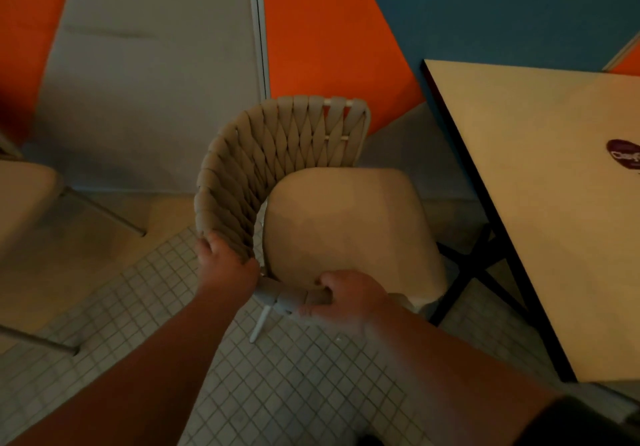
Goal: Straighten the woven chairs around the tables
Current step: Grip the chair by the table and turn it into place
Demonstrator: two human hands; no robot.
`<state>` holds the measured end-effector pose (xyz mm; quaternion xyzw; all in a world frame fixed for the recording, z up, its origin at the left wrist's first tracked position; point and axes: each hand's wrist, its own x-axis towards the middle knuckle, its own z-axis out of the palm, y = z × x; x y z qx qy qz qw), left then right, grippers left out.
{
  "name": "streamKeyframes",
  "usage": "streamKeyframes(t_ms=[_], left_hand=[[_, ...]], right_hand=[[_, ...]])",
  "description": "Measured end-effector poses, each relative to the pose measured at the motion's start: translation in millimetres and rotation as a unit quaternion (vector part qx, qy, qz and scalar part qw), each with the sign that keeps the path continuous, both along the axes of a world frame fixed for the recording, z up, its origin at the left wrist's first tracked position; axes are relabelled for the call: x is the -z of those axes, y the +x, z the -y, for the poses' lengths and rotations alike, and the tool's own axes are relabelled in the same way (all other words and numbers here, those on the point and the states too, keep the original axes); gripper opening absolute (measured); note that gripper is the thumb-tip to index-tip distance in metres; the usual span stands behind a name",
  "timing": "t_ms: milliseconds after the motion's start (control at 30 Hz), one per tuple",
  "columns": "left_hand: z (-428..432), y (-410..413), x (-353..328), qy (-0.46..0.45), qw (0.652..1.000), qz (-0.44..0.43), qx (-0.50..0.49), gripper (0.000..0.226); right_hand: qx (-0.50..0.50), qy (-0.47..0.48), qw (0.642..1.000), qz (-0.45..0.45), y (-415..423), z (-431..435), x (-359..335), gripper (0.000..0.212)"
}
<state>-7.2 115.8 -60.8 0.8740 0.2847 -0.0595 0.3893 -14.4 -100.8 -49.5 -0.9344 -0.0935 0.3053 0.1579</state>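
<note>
Gripping woven chair (pixel 273 148) rim, fingers curled round it, left hand (pixel 223 258) at 8 o'clock, right hand (pixel 346 295) at 6: pivot evenly, squaring seat to table (pixel 554 238) at 3 o'clock.

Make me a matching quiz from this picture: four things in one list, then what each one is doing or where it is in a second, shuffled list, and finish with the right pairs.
Things:
1. left hand
2. right hand
3. table
4. seat cushion

States:
A. stands to the right of the woven chair
B. grips the near end of the woven backrest
C. lies on the chair, plain beige
D. grips the wrapped rail at the seat's near edge

Pairs: 1-B; 2-D; 3-A; 4-C
</note>
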Motion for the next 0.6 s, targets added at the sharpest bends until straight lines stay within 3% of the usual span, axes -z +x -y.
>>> streamKeyframes(t_ms=[100,167,367,600], left_hand=[[1,-17,-39,0.122,0.976,0.047,0.173,0.096],[5,-22,-81,0.166,0.955,0.069,0.237,0.094],[39,-44,-183,0.225,0.916,0.109,0.314,0.099],[66,-53,-224,0.262,0.895,0.118,0.340,0.092]], right_hand=[[0.069,0.041,0.996,0.048,-7,17,-29,0.099],[0.105,0.050,0.988,0.105,-14,34,-63,0.107],[0.123,0.012,0.970,0.209,-30,89,-163,0.125],[0.097,0.016,0.968,0.233,-48,109,-208,0.125]])
